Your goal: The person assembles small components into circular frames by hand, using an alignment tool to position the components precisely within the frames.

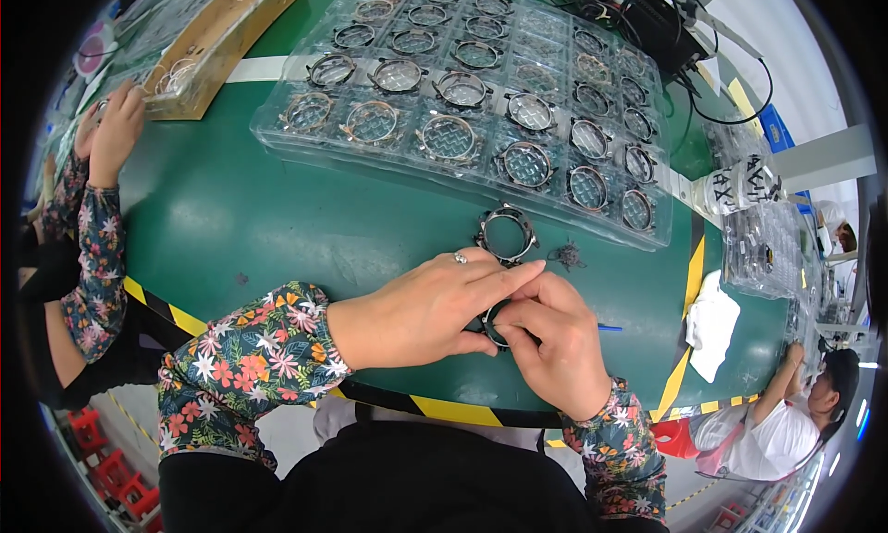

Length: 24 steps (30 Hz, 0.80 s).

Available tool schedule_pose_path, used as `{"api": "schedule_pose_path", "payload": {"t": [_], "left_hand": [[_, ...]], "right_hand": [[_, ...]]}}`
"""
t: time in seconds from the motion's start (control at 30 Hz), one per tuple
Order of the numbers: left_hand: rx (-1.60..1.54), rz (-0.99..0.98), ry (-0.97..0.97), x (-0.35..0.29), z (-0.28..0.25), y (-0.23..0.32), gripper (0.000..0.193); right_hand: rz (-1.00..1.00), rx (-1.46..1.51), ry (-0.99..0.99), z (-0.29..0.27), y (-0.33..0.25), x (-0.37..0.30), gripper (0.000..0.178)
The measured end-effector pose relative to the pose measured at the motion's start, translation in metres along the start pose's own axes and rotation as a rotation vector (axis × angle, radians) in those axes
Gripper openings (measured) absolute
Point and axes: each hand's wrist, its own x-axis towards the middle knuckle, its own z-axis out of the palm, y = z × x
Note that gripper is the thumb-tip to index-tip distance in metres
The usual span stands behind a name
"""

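Close to the table's front edge, both my hands hold a black round watch case [490, 326]. My left hand [416, 309] grips its left side, with the fingers stretched over the top and the thumb below. At its right side, my right hand [561, 339] pinches the rim between thumb and fingers; whether something small sits in that pinch is hidden. Just beyond my fingers, another dark watch case [530, 236] lies on the green table [370, 223]. A little heap of dark small bits [566, 254] is to its right.
A clear plastic tray [388, 166] with several watch cases fills the far side. Right of my hands are a blue stick [610, 328] and a white cloth [712, 328]. Dark cabled equipment [647, 24] stands far right. A co-worker's hands [116, 130] are at left, near a cardboard box [208, 56].
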Motion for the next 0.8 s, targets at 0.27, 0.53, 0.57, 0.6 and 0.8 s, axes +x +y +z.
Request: {"api": "schedule_pose_path", "payload": {"t": [0.27, 0.53, 0.57, 0.6, 0.8], "left_hand": [[-0.008, 0.013, 0.000, -0.0018, 0.0010, -0.0025, 0.093], [0.003, 0.000, -0.021, -0.0025, 0.0001, -0.0021, 0.096], [0.001, 0.001, -0.020, -0.0023, 0.0007, -0.0028, 0.096], [-0.007, 0.015, -0.016, -0.0020, 0.0013, -0.0040, 0.097], [-0.045, 0.054, -0.035, -0.0004, -0.0009, -0.0088, 0.096]], "right_hand": [[-0.009, -0.021, 0.036, -0.0016, 0.0014, -0.0027, 0.014], [-0.026, -0.051, 0.009, -0.0007, -0.0038, 0.0005, 0.021], [-0.042, -0.095, -0.009, 0.0001, -0.0028, -0.0004, 0.023], [-0.059, -0.138, -0.028, 0.0009, -0.0016, -0.0013, 0.026], [-0.262, -0.312, -0.021, 0.0029, 0.0044, 0.0003, 0.025]]}}
